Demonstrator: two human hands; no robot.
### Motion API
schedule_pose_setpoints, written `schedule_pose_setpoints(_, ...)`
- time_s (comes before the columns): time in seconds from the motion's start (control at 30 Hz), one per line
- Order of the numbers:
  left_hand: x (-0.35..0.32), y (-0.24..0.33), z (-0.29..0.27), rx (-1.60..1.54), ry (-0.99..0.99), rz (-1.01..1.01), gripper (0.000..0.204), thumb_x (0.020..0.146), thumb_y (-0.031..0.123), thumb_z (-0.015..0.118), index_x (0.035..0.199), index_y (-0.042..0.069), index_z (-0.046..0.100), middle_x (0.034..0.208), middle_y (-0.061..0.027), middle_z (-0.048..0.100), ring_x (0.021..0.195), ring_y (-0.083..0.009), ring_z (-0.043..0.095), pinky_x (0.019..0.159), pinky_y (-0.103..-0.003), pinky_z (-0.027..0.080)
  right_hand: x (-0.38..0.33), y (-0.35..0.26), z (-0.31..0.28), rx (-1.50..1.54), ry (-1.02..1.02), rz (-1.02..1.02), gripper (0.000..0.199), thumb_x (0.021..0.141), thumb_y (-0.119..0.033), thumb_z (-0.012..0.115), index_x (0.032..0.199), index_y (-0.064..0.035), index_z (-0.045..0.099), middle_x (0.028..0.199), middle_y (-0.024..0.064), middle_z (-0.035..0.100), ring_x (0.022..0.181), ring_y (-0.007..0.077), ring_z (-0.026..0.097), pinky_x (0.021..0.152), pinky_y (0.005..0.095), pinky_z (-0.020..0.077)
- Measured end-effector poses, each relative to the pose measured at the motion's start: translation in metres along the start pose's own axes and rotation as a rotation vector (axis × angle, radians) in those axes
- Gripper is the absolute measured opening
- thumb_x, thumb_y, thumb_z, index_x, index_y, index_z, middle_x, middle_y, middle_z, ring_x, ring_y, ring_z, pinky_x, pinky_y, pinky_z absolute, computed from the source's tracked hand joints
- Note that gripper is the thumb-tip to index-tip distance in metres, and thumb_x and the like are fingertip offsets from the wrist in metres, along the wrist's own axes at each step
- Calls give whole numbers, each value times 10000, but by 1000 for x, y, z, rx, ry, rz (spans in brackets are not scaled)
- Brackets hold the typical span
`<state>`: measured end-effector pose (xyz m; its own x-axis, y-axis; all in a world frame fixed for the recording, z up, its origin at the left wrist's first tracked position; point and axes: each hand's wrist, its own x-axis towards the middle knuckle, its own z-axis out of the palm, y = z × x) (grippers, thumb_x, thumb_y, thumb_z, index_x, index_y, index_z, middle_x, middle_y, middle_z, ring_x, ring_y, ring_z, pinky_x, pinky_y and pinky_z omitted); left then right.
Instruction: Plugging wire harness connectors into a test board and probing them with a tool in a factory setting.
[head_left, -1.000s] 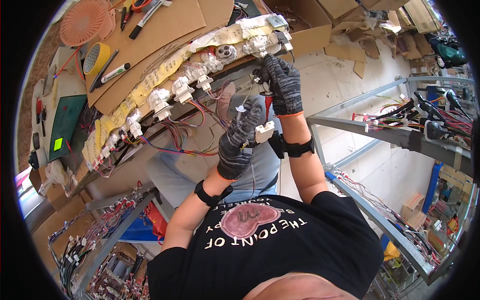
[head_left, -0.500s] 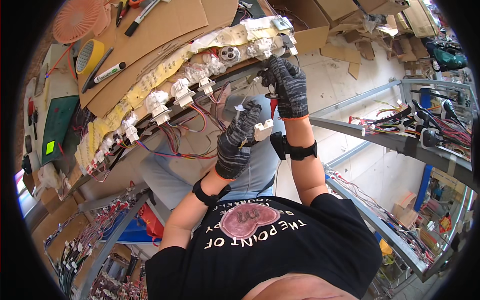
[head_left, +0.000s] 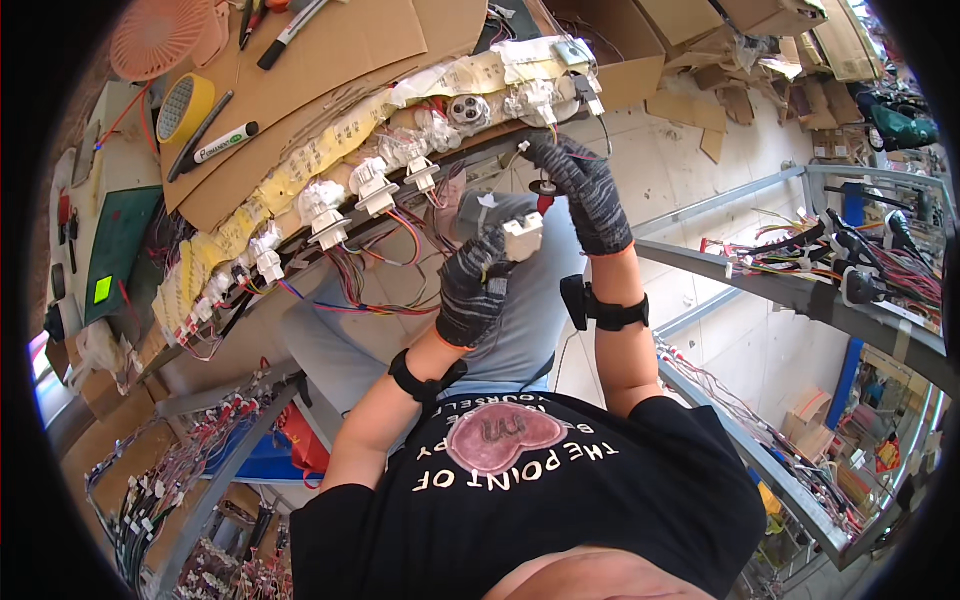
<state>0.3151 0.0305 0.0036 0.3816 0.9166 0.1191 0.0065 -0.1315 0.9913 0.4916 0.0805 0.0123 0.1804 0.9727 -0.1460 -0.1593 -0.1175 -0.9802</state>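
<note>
The left hand (head_left: 475,290) has its fingers closed on a white connector (head_left: 523,237) held just below the desk edge, while the right hand (head_left: 580,190) pinches thin wires (hard to see), which could snag or slip loose.

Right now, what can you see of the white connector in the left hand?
The white connector is a small, blocky housing that looks like plastic, pale against the dark knit glove. The left hand pinches it at the fingers, raised below the bench edge, close under the right hand. Its wires are too small to tell.
</note>
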Motion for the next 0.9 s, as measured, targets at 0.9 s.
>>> schedule_pose_setpoints(0.9, 23, -11, 17, -378, 220, -220, 252, 871, 24, 401, 1071, -31, 543, 1032, -117, 597, 950, -190, 564, 870, -310, 426, 7, -19, 25, 239, 137, 284, 190, 835, -221, 603, 903, -47, 639, 757, 17, 624, 568, 42, 521, 455, 164, 359)
